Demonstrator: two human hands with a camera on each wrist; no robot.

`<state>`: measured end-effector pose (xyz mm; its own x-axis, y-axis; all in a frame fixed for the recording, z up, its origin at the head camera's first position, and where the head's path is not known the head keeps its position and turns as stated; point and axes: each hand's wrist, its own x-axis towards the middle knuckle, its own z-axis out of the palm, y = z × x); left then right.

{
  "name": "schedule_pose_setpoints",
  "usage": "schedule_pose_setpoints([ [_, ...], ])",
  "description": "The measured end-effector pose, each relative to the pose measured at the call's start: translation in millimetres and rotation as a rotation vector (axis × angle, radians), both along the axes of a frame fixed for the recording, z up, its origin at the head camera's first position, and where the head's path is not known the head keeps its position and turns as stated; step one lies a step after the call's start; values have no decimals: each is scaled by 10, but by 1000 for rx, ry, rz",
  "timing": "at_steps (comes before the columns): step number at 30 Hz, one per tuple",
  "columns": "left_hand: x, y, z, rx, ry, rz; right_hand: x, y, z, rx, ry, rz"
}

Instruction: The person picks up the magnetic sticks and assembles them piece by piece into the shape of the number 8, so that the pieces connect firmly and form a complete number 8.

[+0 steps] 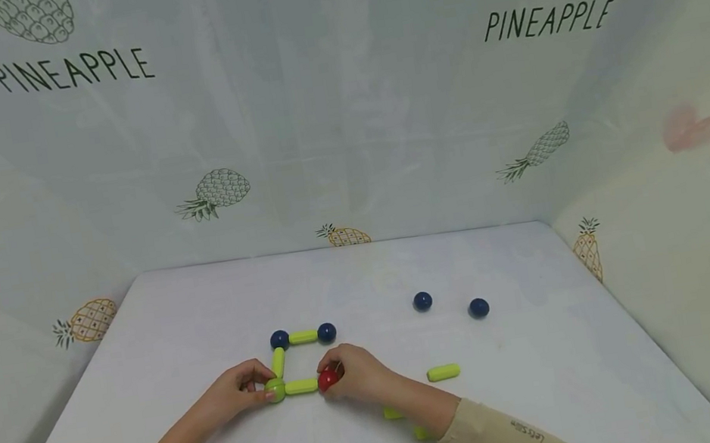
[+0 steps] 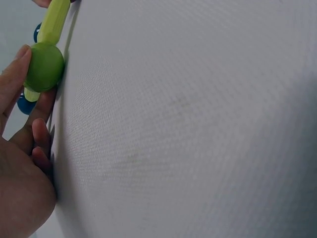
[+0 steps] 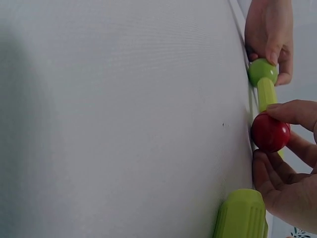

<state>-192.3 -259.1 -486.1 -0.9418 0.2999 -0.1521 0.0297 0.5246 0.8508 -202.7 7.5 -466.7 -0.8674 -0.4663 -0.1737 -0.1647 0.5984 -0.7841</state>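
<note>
A green ball is pinched between the thumb and fingers of my left hand. My right hand holds a red ball by its sides. A yellow-green rod joins these two balls along the near side. From the green ball a second rod runs away from me to a dark blue ball. There a far rod links it to another dark blue ball. In the left wrist view the green ball sits between thumb and fingers; the right wrist view shows the red ball gripped likewise.
Two loose dark blue balls, one left of the other, lie at the back right of the white table. A loose yellow-green rod lies right of my right hand. More rods are partly hidden by the right forearm.
</note>
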Motion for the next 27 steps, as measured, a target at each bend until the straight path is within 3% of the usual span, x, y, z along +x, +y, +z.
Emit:
schedule_pose_setpoints([
  [8, 16, 11, 21, 8, -10, 13, 8, 0, -11, -2, 6, 1],
  [17, 40, 26, 51, 5, -2, 2, 48, 125, 128, -16, -11, -25],
  [27, 38, 28, 49, -8, 5, 3, 131, 406, 243, 81, 67, -12],
])
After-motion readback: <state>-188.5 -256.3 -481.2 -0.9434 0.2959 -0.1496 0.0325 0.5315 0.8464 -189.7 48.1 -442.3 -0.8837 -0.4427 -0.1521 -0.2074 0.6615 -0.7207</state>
